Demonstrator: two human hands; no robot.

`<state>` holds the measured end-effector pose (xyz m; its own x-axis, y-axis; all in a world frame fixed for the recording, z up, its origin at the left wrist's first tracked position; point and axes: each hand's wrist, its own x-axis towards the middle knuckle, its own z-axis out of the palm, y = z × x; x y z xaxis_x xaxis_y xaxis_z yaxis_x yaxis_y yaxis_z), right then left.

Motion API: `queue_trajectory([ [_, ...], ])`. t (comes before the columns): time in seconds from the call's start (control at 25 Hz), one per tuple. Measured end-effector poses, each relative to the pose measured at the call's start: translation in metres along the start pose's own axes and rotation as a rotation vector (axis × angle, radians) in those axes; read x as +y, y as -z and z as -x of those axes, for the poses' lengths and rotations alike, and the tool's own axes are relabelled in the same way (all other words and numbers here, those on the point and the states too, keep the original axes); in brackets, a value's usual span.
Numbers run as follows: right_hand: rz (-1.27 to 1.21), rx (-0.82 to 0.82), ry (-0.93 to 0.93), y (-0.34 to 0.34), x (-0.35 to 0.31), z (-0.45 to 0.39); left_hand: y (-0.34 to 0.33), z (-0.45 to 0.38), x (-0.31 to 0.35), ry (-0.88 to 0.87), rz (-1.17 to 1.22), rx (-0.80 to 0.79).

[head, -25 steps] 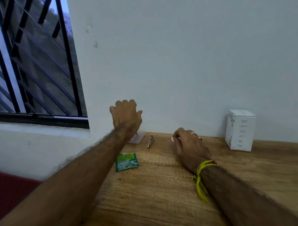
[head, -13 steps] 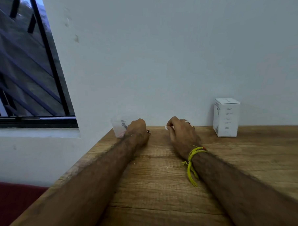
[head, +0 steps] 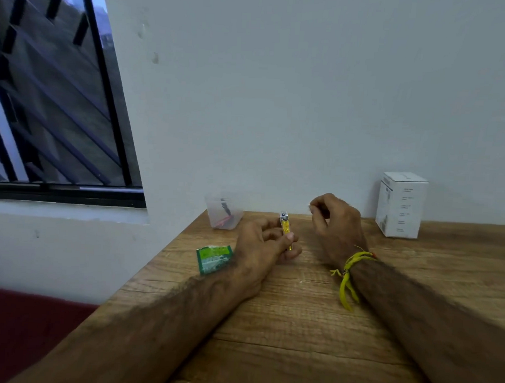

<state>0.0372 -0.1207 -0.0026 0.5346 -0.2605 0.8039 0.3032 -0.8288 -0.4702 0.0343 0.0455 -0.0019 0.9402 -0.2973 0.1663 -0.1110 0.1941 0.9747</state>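
My left hand (head: 261, 249) rests on the wooden table (head: 297, 323) and grips a small yellow and silver nail clipper (head: 285, 227), which stands tilted with its metal end up. My right hand (head: 335, 226) is lifted slightly off the table to the right of it. Its fingers are curled, and thumb and forefinger pinch something tiny and pale that I cannot make out. A yellow cord is tied round the right wrist. A clear plastic cup (head: 224, 211) with a dark and a red thing inside stands at the wall behind the left hand.
A green sachet (head: 213, 259) lies flat near the table's left edge, partly under my left wrist. A white box (head: 401, 205) stands upright against the wall at the right. The wall runs close behind the table; a barred window (head: 46, 110) is at the left.
My left hand drew back from the cup at the wall and now holds the nail clipper upright. My right hand lifted off the table, fingers still pinched.
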Motion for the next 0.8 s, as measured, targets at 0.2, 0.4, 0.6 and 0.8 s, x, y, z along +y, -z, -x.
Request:
queue_trajectory([
  [0.2,-0.118,0.063,-0.046,-0.001,-0.026,0.011,0.006,-0.002,-0.001,0.006,-0.029,-0.070],
  [0.4,-0.161,0.079,-0.066,0.014,-0.030,0.024,0.010,-0.005,-0.004,0.047,-0.017,-0.082],
  [0.6,-0.130,0.025,0.092,0.015,-0.036,0.023,0.008,-0.003,-0.004,0.020,-0.050,-0.139],
  [0.8,-0.155,-0.044,0.213,0.008,-0.033,0.021,0.008,-0.007,-0.007,-0.035,-0.165,-0.126],
])
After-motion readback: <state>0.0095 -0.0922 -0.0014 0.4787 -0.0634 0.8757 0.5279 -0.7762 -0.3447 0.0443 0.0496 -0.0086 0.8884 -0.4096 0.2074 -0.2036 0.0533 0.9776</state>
